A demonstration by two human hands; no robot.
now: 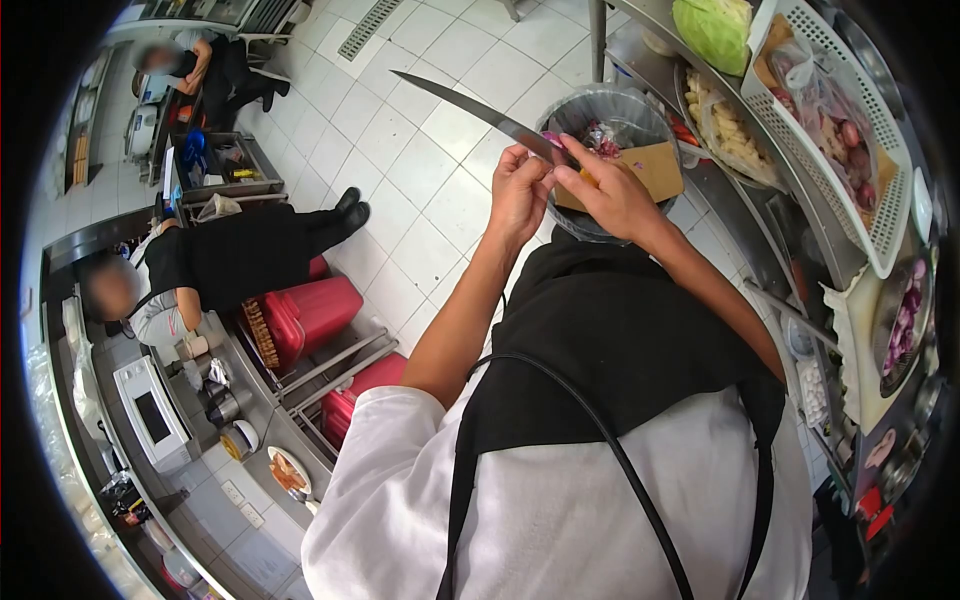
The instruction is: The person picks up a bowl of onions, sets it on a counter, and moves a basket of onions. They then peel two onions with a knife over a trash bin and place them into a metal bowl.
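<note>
My right hand [610, 195] is wrapped round the handle of a large kitchen knife [470, 105], a bit of orange showing between the fingers. The long blade points up and to the left. My left hand [520, 195] is closed in a pinch close to the heel of the blade, and its fingertips meet my right hand. What it pinches is hidden; a bit of purple shows just behind the blade. Both hands are over the near left side of a bin [650, 110] lined with a clear bag, with scraps and a piece of cardboard [652, 172] in it.
On the right, a steel counter carries a cabbage [712, 32], a white plastic basket [895, 215] with bagged onions, and a bowl of cut purple onion [905, 315]. A bowl of pale pieces [725, 130] sits lower. Two people stand left, near red bins [310, 315] and a microwave [152, 412].
</note>
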